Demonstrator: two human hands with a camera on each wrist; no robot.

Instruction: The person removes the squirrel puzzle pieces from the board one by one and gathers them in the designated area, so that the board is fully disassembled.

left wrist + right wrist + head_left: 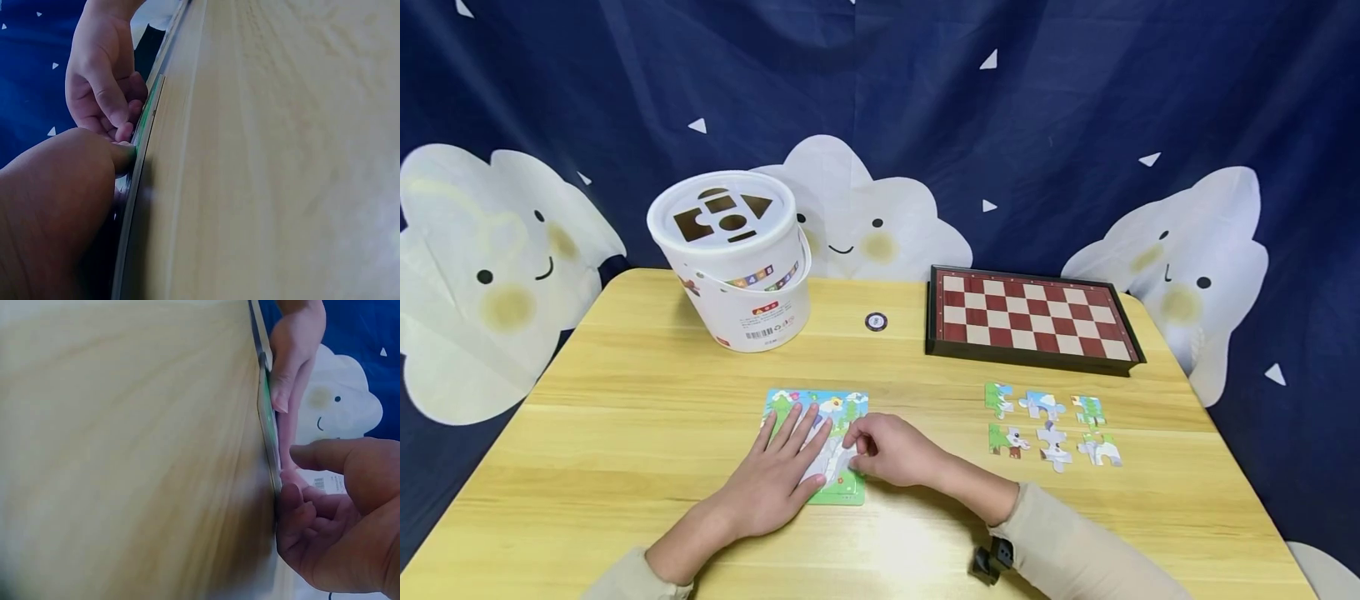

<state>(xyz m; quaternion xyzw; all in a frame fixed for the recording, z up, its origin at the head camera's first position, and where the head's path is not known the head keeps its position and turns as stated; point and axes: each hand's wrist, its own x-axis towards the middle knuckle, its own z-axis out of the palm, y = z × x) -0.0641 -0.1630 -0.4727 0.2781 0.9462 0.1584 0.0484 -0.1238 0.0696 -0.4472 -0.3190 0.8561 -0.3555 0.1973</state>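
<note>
Pinching at the right edge of the puzzle board (842, 408), my right hand (891, 450) curls its fingertips in a narrow grip on what looks like a piece at the board's rim; the piece itself is too hidden by my fingers to be sure. My left hand (778, 475) lies flat with fingers spread straight across the board, pressing it down onto the wooden surface (625, 400). The left wrist view shows my right fingers (112, 103) hooked against the board's thin edge (147, 125), and the right wrist view shows the same edge (269, 425) with my left fingers (284, 381) lying along it.

Six loose pieces (1051, 425) wait in two rows to my right, well apart from the board, in front of the chessboard (1033, 317). A white shape-sorter bucket (733, 258) stands farther back on the left, with a small dark disc (876, 321) between it and the chessboard.

My guess at the risks: if I lever too hard with the right fingertips, the thin board could lift or skid, since only my flat palm holds it. Pieces already seated could also pop loose if the board flexes.
</note>
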